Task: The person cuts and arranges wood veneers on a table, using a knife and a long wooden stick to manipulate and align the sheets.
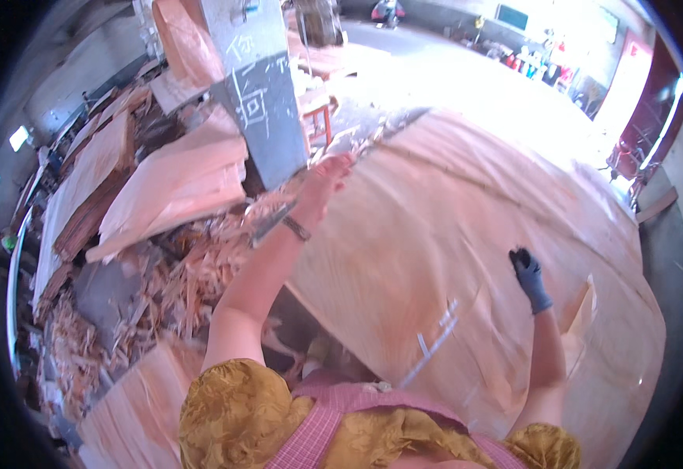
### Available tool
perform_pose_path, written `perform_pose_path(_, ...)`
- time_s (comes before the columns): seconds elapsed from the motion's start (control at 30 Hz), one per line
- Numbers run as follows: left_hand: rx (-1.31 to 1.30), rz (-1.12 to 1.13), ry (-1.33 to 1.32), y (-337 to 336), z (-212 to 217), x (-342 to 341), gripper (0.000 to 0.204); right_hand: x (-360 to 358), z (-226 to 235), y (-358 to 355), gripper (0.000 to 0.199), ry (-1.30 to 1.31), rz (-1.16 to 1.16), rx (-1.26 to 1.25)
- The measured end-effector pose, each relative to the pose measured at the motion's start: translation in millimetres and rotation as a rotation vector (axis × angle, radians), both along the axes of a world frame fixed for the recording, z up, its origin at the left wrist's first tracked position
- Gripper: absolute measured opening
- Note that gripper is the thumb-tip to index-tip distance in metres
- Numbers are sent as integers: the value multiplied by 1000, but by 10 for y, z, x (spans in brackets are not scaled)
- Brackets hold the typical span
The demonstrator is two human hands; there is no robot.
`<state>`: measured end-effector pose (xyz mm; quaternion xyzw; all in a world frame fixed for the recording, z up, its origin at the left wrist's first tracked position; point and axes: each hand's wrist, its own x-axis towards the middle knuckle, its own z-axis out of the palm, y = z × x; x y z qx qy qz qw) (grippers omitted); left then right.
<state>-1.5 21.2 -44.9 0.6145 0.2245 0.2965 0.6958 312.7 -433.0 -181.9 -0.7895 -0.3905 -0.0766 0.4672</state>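
Observation:
A broad, thin sheet of pale reddish wood veneer [412, 234] spreads in front of me, rippled and creased. My bare left hand [324, 186], with a band on its wrist, reaches to the far left edge of the sheet. Its fingers are stretched out, and I see nothing in them. Over the right half of the sheet is my right hand [529, 277] in a grey glove with black fingers. Those fingers look curled; whether they pinch anything is hidden. Pale strips [431, 348] lie across the near part, and a torn flap [582, 309] stands up beside my right forearm.
Veneer scraps [193, 273] litter the floor at left, below a stack of sheets [95, 184] and a bundle of veneer [177, 184]. A grey pillar [259, 102] stands just beyond my left hand. Far off, a person [387, 13] is low to the floor.

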Motion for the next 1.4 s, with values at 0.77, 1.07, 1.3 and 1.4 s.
perform_pose_path(0.77, -10, -241, -177, 2975, 1780, -698, 22, -2707, 3434, 6469, 25, 309, 393, 416)
perform_pose_path(1.07, 723, -69, 188, 3113, 1795, -947, 49, -2771, 3424, 6841, 19, 489, 377, 706)
perform_pose_path(1.3, 308, -274, 12, 3012, 1822, -697, 57, -2712, 2621, 6495, 15, 487, 588, 616)
perform_pose_path(1.4, 126, -453, -122, 2950, 1632, -536, 43, -2877, 2391, 6299, 15, 461, 598, 592)
